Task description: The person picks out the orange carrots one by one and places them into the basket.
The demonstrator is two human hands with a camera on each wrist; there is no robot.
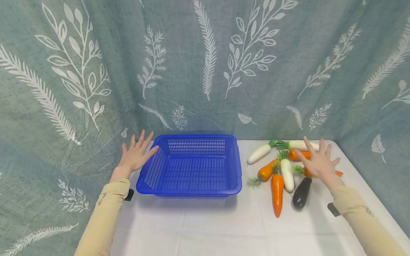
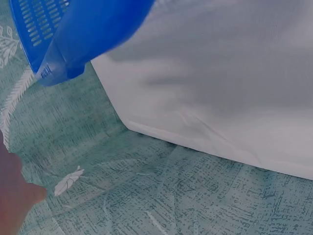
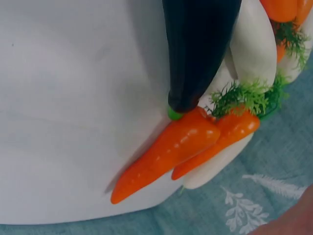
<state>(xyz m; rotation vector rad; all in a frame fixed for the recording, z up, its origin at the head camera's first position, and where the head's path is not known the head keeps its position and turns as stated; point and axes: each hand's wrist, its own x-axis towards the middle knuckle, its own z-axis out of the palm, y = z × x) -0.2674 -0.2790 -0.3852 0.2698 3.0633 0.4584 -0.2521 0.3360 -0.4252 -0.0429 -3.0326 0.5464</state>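
Observation:
My left hand (image 1: 132, 158) is raised with fingers spread, beside the left rim of a blue plastic basket (image 1: 189, 192). Whether it touches the rim I cannot tell. Nothing lies inside the basket. With its fingers also spread, my right hand (image 1: 320, 165) is over the right side of a group of vegetables and holds nothing. The group has a dark eggplant (image 1: 301, 193), several orange carrots (image 1: 277, 193) and three white radishes (image 1: 287, 174) with green tops. Part of one carrot is hidden behind the right hand. In the right wrist view, the eggplant's green stem end meets a carrot (image 3: 166, 154).
A white cloth (image 1: 192, 227) covers the table. Green-grey curtains (image 1: 192, 71) with white leaf prints stand behind it and on both sides. The table's corner and edge (image 2: 129, 128) show in the left wrist view.

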